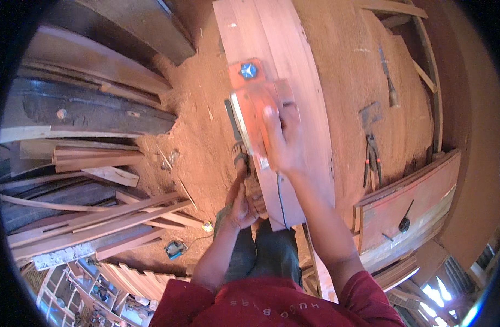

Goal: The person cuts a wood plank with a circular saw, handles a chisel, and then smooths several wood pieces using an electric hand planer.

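My right hand (287, 136) is closed around the handle of an orange electric planer (255, 111) with a blue front knob, slightly blurred. The planer rests on a long, pale reddish wooden board (282, 49) stretching away from my lap. Its dark cord (281, 199) trails back over the board. My left hand (244, 211) is at the board's near left edge, fingers curled against it and partly hidden. Just beyond it, my sandalled foot (240, 158) is beside the board.
Stacked planks and offcuts (97, 158) fill the left side. On the sawdust-covered ground at right lie pincers (372, 158) and a chisel-like tool (389, 79). A worn reddish panel (408, 201) carries a small black tool. A blue-black tool (175, 249) sits near the lower left.
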Motion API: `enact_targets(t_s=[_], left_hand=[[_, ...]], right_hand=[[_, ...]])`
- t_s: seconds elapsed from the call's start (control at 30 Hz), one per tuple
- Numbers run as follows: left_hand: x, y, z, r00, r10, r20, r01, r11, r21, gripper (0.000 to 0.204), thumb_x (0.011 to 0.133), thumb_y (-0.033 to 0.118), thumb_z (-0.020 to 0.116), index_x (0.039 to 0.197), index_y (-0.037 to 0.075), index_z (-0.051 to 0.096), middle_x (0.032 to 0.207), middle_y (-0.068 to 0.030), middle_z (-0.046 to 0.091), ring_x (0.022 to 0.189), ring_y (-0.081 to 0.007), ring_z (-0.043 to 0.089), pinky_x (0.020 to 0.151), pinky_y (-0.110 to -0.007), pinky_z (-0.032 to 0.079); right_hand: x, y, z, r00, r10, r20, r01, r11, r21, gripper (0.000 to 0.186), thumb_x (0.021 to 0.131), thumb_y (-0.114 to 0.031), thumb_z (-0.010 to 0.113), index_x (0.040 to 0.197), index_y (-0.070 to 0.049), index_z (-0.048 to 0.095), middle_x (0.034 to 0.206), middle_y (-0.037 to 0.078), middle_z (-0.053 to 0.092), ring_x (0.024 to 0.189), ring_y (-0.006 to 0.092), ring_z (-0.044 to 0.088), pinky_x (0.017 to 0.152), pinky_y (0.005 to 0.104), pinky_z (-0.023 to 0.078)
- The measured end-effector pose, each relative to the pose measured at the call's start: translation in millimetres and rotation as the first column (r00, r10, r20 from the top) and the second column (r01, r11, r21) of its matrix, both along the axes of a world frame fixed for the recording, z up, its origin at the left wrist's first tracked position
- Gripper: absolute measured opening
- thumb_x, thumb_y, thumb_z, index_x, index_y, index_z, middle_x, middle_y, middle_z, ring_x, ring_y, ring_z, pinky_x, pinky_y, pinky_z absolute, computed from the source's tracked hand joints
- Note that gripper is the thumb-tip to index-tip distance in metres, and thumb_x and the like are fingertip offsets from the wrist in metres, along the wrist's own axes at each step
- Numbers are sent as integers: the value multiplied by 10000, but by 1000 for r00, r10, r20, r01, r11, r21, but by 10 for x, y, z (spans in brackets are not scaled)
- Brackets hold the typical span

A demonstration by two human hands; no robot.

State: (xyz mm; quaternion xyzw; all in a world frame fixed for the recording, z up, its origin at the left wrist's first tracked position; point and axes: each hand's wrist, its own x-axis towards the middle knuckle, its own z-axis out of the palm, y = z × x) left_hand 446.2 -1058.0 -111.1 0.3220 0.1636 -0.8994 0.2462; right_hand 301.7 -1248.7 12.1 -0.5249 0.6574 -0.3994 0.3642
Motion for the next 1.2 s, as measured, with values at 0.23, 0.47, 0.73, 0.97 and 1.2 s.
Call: enact_targets(t_s=[0.23,0.47,0.73,0.97,1.2], left_hand=[[78,257,-358,993,53,-103,-30,977,213,885,932,748,355,1462,40,382,1259,-248,636,1124,-323,656,1042,-451,458],[136,274,-477,991,30,-133,-2,980,200,874,923,759,364,1400,33,457,1204,-223,669,1080,-317,672,983,-436,496],[32,108,-192,999,3,53,-4,1000,17,776,922,725,442,1318,63,527,1225,-147,644,1118,-280,627,958,-448,496],[-274,170,-56,904,-139,405,288,897,-335,580,949,457,625,1378,90,494,1315,-108,600,1244,-248,543,998,-427,485],[-518,175,96,951,-203,235,247,953,-176,637,950,442,635,1414,42,461,1359,-126,560,1250,-280,543,1050,-443,456]], right_hand=[[297,-1859,-55,982,-47,184,21,990,138,590,992,-533,495,837,17,642,683,84,571,582,169,588,531,348,461],[381,-3211,-151,991,-88,100,91,995,-33,600,950,-573,509,1082,-11,674,830,143,618,759,236,628,689,374,490],[-325,-1423,576,999,30,-12,-29,995,99,529,868,-496,664,1159,-55,679,1133,164,620,1045,290,600,906,408,459],[-1344,2063,1898,936,-351,-31,323,818,476,381,817,-345,781,952,-2,686,690,6,624,582,98,578,544,281,480],[-1468,4358,3001,556,-826,-93,799,500,334,303,838,-294,763,879,-17,647,617,-1,583,467,76,533,430,250,409]])
